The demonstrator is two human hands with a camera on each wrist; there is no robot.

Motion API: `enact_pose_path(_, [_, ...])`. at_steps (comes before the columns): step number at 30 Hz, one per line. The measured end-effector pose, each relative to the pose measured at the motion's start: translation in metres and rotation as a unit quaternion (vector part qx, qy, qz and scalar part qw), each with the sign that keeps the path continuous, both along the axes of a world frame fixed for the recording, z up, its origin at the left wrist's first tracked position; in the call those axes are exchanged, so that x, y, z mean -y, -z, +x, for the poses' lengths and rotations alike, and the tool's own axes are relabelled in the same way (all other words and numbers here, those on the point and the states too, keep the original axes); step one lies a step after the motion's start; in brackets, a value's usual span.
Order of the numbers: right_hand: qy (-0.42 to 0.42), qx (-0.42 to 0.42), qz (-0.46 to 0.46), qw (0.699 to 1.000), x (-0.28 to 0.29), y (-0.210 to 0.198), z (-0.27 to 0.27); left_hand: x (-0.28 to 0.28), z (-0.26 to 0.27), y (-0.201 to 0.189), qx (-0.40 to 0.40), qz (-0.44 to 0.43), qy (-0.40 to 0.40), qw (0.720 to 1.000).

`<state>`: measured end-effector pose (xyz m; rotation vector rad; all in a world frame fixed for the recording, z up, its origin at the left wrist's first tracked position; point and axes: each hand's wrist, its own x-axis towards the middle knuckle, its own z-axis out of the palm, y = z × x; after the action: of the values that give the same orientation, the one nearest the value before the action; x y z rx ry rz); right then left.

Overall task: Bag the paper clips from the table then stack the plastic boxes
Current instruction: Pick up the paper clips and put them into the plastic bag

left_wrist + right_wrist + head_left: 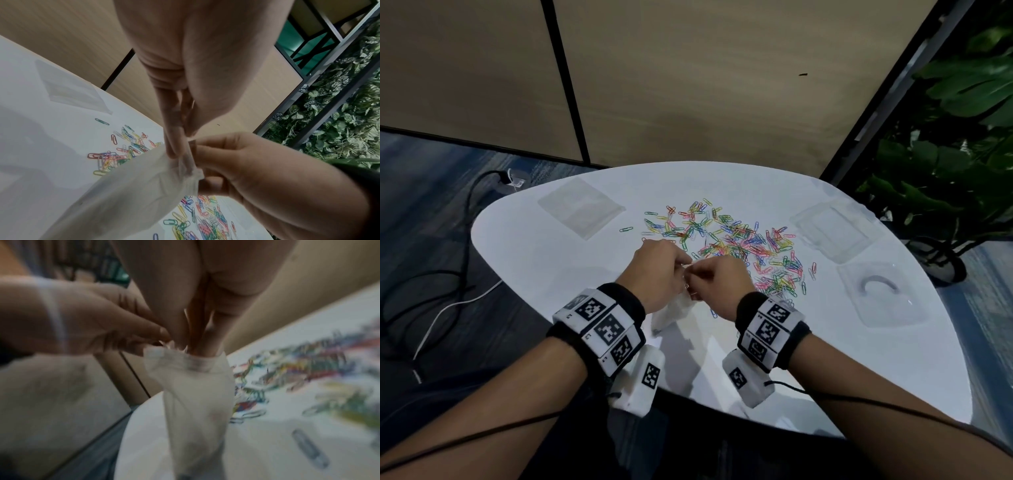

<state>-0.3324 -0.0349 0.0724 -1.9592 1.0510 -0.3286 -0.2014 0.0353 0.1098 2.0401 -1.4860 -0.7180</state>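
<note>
1. Paper clips (736, 246), coloured wire ones, are spread unbagged at table centre.
2. A small clear plastic bag (671, 313) at 6 o'clock is pinched at its mouth by left hand (659, 274) and right hand (719, 284).
3. Two clear plastic boxes (835, 229) at 3 o'clock remain unstacked.

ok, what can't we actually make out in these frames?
- Bag contents: film is cloudy in both wrist views, and both hands cover it in the head view.
- Bag mouth open or sealed: left hand and right hand pinch over it.
- Clips: motion-blurred in the right wrist view.
- Boxes: clear plastic, count unclear in the head view.
</note>
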Motion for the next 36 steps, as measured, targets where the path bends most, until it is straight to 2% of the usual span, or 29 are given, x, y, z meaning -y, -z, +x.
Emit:
enact_pose_path(2, [-0.077,-0.053,-0.061,0.994,-0.001,-0.01,-0.001,0.0,0.001,0.0,-0.003,0.004,0.003,1.0])
enact_pose_path(3, [-0.096,-0.047,-0.07,0.992,0.001,-0.013,-0.002,0.0,0.002,0.0,-0.001,0.004,0.004,1.0])
enact_pose_path(6, [-0.004,0.086,0.05,0.995,0.015,-0.019,-0.011,0.0,0.007,0.0,0.006,0.002,-0.008,1.0])
enact_pose_path(7, [0.016,0.09,0.038,0.995,0.023,-0.017,-0.018,0.0,0.008,0.0,-0.001,0.004,-0.02,1.0])
enact_pose_path(8, [0.001,0.042,-0.021,0.999,0.031,-0.012,-0.026,0.0,0.01,0.001,-0.004,0.006,-0.026,1.0])
enact_pose_path(9, [-0.048,-0.046,-0.091,0.994,0.036,-0.003,-0.034,0.001,0.011,0.001,-0.005,0.008,-0.027,1.0])
enact_pose_path(11, [-0.192,-0.238,-0.167,0.937,0.034,0.025,-0.05,0.001,0.011,0.002,0.0,0.012,-0.025,1.0])
enact_pose_path(12, [-0.255,-0.296,-0.187,0.902,0.028,0.041,-0.057,0.0,0.01,0.002,0.003,0.015,-0.024,1.0])
enact_pose_path(14, [-0.333,-0.345,-0.228,0.848,0.014,0.072,-0.071,0.0,0.011,0.002,0.012,0.019,-0.022,0.999])
enact_pose_path(16, [-0.327,-0.369,-0.264,0.829,0.011,0.091,-0.084,0.001,0.012,0.0,0.016,0.024,-0.02,0.999])
enact_pose_path(18, [-0.282,-0.403,-0.283,0.824,0.022,0.099,-0.097,0.001,0.013,-0.001,0.018,0.027,-0.018,0.999])
enact_pose_path(22, [-0.181,-0.443,-0.252,0.841,0.043,0.102,-0.107,0.001,0.008,-0.002,0.015,0.035,-0.014,0.999])
enact_pose_path(25, [-0.154,-0.419,-0.212,0.869,0.05,0.102,-0.097,0.001,0.006,-0.003,0.021,0.039,-0.017,0.999])
enact_pose_path(28, [-0.149,-0.365,-0.258,0.882,0.058,0.103,-0.083,0.001,0.006,-0.003,0.031,0.043,-0.01,0.999])
enact_pose_path(31, [-0.139,-0.363,-0.278,0.878,0.06,0.096,-0.071,0.002,0.005,-0.004,0.037,0.047,-0.01,0.998])
enact_pose_path(33, [-0.1,-0.345,-0.247,0.9,0.064,0.085,-0.068,0.002,0.004,-0.005,0.04,0.05,-0.008,0.998])
enact_pose_path(36, [0.052,-0.255,-0.151,0.954,0.075,0.063,-0.074,0.003,0.004,-0.004,0.044,0.048,-0.002,0.998])
